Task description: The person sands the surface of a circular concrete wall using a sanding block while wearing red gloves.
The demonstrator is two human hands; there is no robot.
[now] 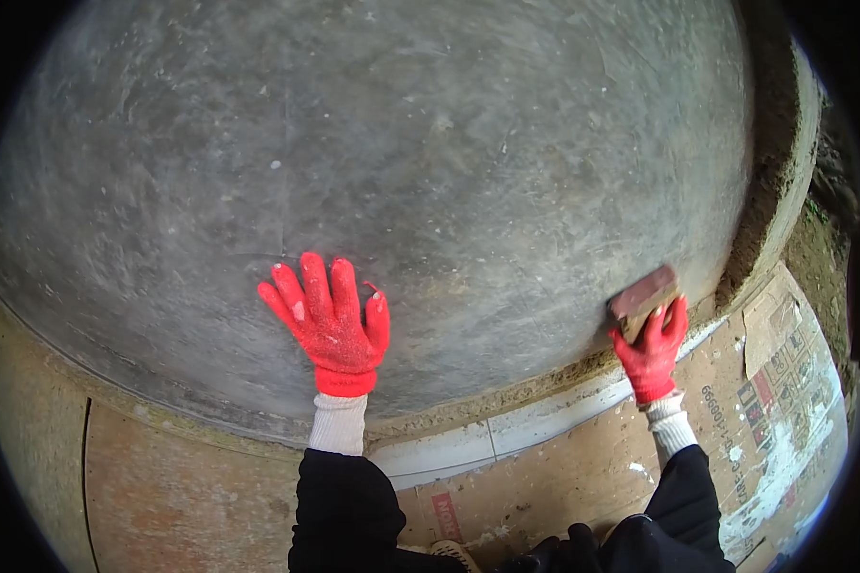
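Observation:
My left hand [333, 319], in a red knit work glove over a white ribbed cuff, rests with fingers spread on a smooth grey cement surface [437, 165]. Nothing is held in it. The red glove shows pale worn spots at its fingertips. Over to the right, my right hand [648, 358] in a matching glove grips a block [643, 292] with a reddish-brown upper part and a tan lower part, possibly a sanding block. The block lies against the cement near its lower right edge. Its underside is hidden.
A rough mortar edge [473, 412] borders the cement, with white tiles [444, 451] below it. Paint-splashed cardboard [580, 473] covers the floor nearest me. At lower left lies a brown board [186, 487]. A raised, soil-covered ledge [770, 165] runs along the right.

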